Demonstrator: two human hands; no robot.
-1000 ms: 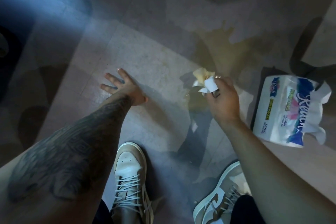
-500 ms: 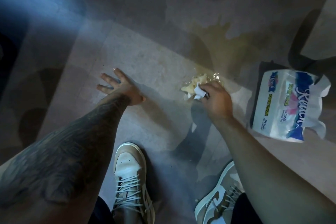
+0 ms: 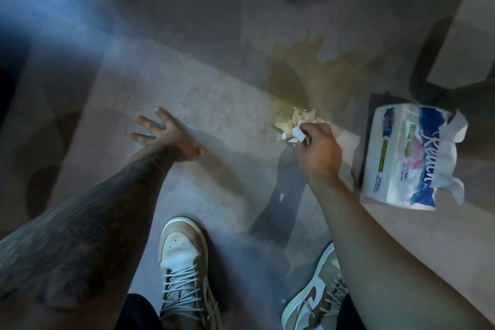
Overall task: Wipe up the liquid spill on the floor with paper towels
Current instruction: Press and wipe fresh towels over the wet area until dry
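Observation:
A yellowish liquid spill [image 3: 302, 69] spreads over the tiled floor ahead of me. My right hand [image 3: 318, 150] is shut on a crumpled paper towel [image 3: 290, 126], soaked yellow at its far end, and presses it onto the near edge of the spill. My left hand [image 3: 166, 134] rests flat on the floor to the left, fingers spread, holding nothing.
A torn-open white and blue pack of paper towels [image 3: 407, 155] lies on the floor right of my right hand. A dark curved chair leg [image 3: 426, 67] stands behind it. My two sneakers [image 3: 184, 265] are planted below my arms.
My right hand has lowered the wad from just above the floor down onto the near edge of the spill, and the towel is now wetter. My left hand has stayed planted.

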